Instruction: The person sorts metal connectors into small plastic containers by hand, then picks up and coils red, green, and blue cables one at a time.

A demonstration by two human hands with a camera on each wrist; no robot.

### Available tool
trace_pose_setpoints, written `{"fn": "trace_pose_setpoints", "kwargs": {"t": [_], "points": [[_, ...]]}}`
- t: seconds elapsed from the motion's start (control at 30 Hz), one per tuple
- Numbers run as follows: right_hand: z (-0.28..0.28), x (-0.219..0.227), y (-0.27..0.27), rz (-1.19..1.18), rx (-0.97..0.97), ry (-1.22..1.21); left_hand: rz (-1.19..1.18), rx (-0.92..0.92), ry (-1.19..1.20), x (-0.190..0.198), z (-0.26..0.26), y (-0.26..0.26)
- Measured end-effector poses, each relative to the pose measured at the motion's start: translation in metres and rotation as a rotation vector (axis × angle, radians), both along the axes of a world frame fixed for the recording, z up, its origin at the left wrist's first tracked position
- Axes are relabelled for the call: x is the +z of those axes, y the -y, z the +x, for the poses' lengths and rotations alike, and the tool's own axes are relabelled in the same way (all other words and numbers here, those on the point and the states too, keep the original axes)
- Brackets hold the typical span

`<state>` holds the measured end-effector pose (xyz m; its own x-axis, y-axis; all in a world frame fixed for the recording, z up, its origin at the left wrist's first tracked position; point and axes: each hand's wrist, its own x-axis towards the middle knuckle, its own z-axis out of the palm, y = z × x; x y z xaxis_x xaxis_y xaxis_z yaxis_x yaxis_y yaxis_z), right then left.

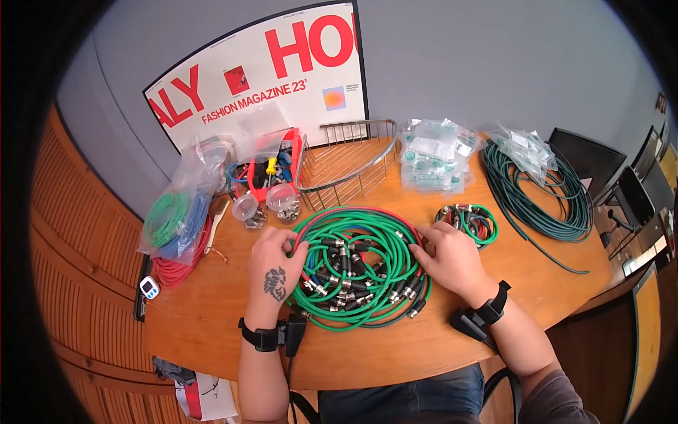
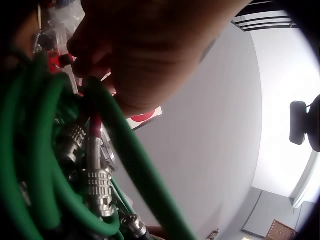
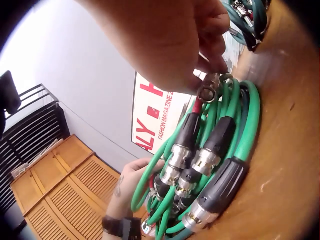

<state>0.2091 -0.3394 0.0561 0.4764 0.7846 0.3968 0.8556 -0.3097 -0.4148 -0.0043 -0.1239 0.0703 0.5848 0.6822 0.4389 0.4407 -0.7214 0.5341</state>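
A wide coil of green cables [image 1: 395, 311], with some red and blue strands among them, lies on the table in front of the person. Many black and silver BNC connectors [image 3: 205, 162] bunch inside its loops. At the left rim, the left hand [image 1: 275, 261] pinches green cable between thumb and fingers; its fingertips are partly hidden in the left wrist view. Opposite, the right hand [image 1: 453, 260] grips the coil's right rim, fingers curled over the cables [image 3: 250, 120] beside a metal connector end [image 3: 206, 94].
Behind the coil stand a wire basket [image 1: 346, 184], two small tubs [image 1: 282, 200] of connectors and a red tool holder [image 1: 258, 192]. Bagged cables [image 1: 169, 219] lie left. On the right are a smaller cable bundle [image 1: 487, 225], plastic bags [image 1: 434, 159] and a dark green coil [image 1: 501, 191].
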Motion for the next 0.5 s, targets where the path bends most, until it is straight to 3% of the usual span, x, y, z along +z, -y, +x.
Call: {"fn": "trace_pose_setpoints", "kwargs": {"t": [0.17,0.27,0.33,0.4,0.5], "points": [[0.006,-0.008,-0.002,0.005,-0.001,-0.128,-0.007,-0.004,0.043,-0.003,0.000,-0.002],[0.005,-0.006,-0.003,0.197,0.015,-0.191,0.047,0.008,0.064,-0.001,0.002,-0.001],[0.001,0.003,-0.003,0.314,0.005,-0.406,0.077,0.027,0.073,-0.002,0.001,0.000],[0.003,0.000,-0.002,0.340,0.035,-0.432,-0.363,-0.079,0.310,-0.002,0.001,-0.003],[0.009,-0.010,-0.004,0.475,0.122,-0.696,-0.549,-0.132,0.429,0.002,0.001,-0.005]]}}
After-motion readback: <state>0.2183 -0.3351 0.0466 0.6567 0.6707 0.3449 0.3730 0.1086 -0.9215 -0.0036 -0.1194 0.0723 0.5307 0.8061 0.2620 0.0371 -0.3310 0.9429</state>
